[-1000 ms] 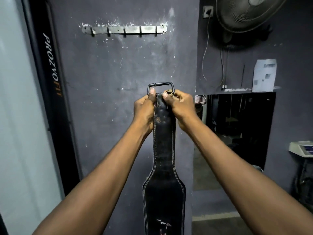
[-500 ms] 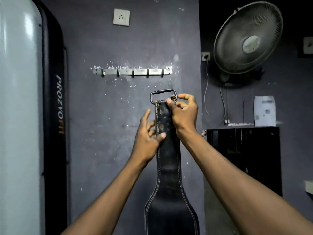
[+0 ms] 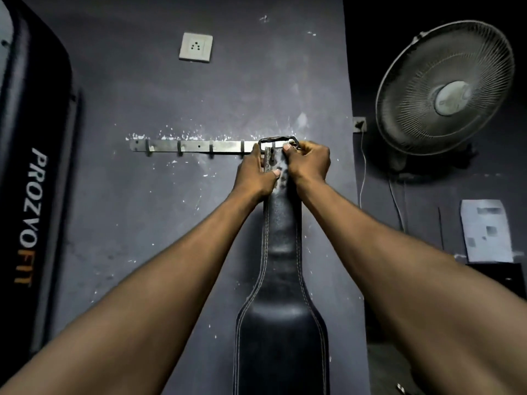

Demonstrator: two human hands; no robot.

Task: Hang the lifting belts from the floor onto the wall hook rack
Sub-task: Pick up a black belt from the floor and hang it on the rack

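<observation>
Step in hand: you are hanging a black leather lifting belt [image 3: 281, 280] on the wall hook rack [image 3: 194, 146]; its metal buckle [image 3: 278, 141] sits level with the rightmost end of the rack, right at a hook.
Where the belt is: up against the grey wall, buckle end on top, the wide padded part hanging straight down between your forearms.
Left hand [image 3: 255, 173]: fingers wrapped round the strap's left edge just under the buckle, thumb pressed flat across the front of the leather.
Right hand [image 3: 309, 163]: closed on the strap's right edge and the buckle's right corner, thumb tip pinching at the top.
Arms: both stretched forward and up, nearly straight, wrists close together.
Seated or not: you cannot tell from here whether the buckle loop is over the hook.
Next move: likely lower the loop onto the hook, feel it take the weight, then let go one hand at a time.
Free hooks: four to the left stand bare.
</observation>
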